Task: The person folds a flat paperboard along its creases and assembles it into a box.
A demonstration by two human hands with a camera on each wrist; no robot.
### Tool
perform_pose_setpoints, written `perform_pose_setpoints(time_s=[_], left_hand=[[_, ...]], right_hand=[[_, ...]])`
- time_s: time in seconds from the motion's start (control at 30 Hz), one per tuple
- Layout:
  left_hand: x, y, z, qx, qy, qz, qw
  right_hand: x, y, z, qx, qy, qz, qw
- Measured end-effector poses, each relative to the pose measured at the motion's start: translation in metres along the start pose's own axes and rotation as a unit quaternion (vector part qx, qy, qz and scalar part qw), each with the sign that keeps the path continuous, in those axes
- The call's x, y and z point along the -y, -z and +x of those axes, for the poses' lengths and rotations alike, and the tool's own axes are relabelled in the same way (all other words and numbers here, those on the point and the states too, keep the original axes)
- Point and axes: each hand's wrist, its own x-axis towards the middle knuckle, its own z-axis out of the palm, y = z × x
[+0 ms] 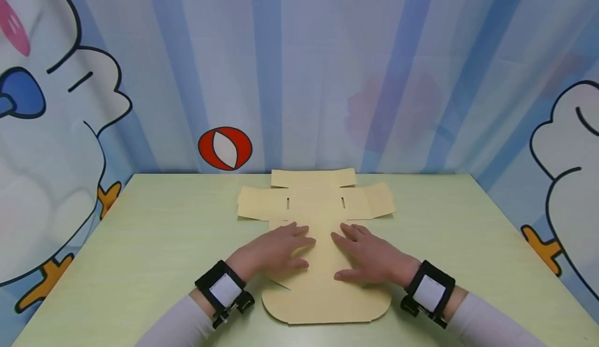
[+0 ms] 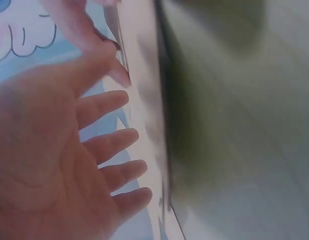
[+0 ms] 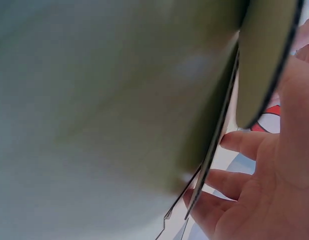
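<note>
A die-cut sheet of tan cardboard (image 1: pixel 323 305), an unfolded box blank, lies on the table with its rounded end toward me. My left hand (image 1: pixel 281 251) rests on its left side, fingers spread toward the middle. Opposite it, my right hand (image 1: pixel 374 256) lies on the right side with its fingers spread. In the left wrist view the fingertips of the left hand (image 2: pixel 49 155) are right at the face of the cardboard (image 2: pixel 147 75). The right wrist view has the fingers of the right hand (image 3: pixel 239 185) against the cardboard, near a raised rounded flap (image 3: pixel 262 60).
Side flaps (image 1: pixel 262 203) with narrow slots spread out at the far part of the sheet, and a short flap reaches the back edge of the pale green table (image 1: pixel 154 243). Behind stands a blue striped curtain (image 1: pixel 318 66) with cartoon figures and a red ball print (image 1: pixel 241 146).
</note>
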Motion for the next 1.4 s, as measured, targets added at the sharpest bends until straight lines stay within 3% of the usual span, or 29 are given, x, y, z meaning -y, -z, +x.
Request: perform_pose_setpoints(time_s=[0.13, 0.37, 0.57, 0.7, 1.07, 1.4], left_hand=[[-0.008, -0.001, -0.003, 0.011, -0.001, -0.016, 0.9998], [-0.009, -0.006, -0.005, 0.043, -0.011, -0.036, 0.9983], [-0.009, -0.006, -0.005, 0.050, -0.021, -0.035, 0.9979], [-0.009, -0.007, -0.004, 0.050, -0.021, -0.028, 0.9981], [-0.010, -0.007, -0.002, 0.061, -0.007, -0.030, 0.9977], [-0.010, -0.006, -0.002, 0.070, 0.000, -0.018, 0.9974]], right_hand=[[0.000, 0.002, 0.003, -0.004, 0.001, -0.015, 0.9999], [-0.011, 0.018, 0.018, 0.013, -0.012, -0.026, 0.9995], [-0.048, 0.047, 0.047, -0.058, -0.016, -0.029, 0.9978], [-0.075, 0.057, 0.064, -0.065, -0.046, -0.019, 0.9966], [-0.099, 0.044, 0.085, -0.022, -0.142, -0.029, 0.9892], [-0.103, 0.037, 0.091, -0.016, -0.140, -0.045, 0.9891]])
